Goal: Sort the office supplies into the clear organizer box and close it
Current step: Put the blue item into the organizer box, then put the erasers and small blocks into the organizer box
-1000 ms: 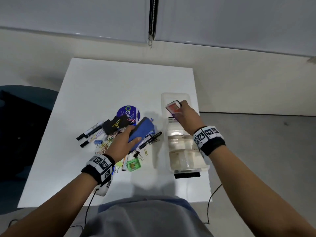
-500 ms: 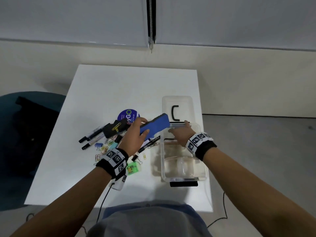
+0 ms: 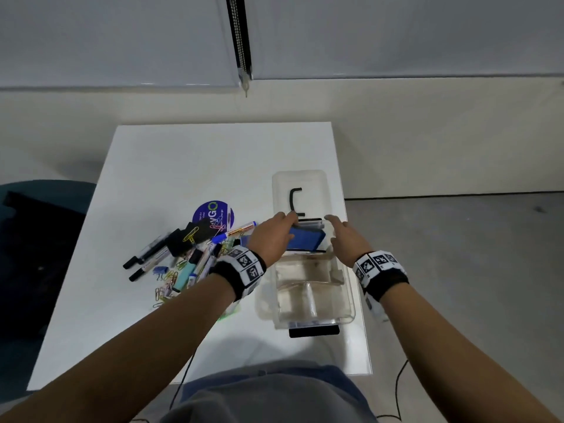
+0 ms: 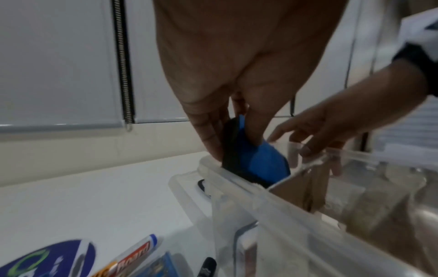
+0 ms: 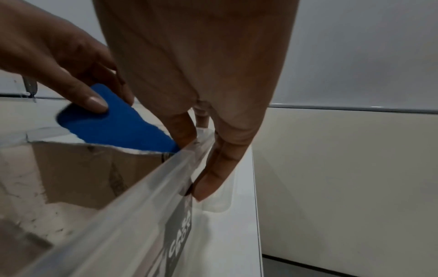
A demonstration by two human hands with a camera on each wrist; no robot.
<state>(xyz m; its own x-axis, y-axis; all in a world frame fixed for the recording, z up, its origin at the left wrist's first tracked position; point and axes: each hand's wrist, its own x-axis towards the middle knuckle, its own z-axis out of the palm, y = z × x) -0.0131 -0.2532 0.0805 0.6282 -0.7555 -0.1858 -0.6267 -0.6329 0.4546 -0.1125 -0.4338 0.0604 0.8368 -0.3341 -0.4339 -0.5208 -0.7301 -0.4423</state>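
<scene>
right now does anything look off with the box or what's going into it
The blue eraser sits tilted in the clear organizer box's far compartment, one corner above the rim, left hand still gripping it. Nothing spilled or damaged.

Left hand (image 3: 273, 236) carried the blue rectangular felt eraser (image 3: 306, 239) from the pile into the clear plastic organizer box's (image 3: 348, 300) far compartment, right hand (image 3: 345, 239) released the red item, shifted to the box's right rim

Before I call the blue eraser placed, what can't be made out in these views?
- Head view: the left hand covers the near end of the blue eraser.
- Left wrist view: eraser's underside hidden behind the organizer box wall, so seating is unclear.
- Head view: the paper clips are too small to count.
</scene>
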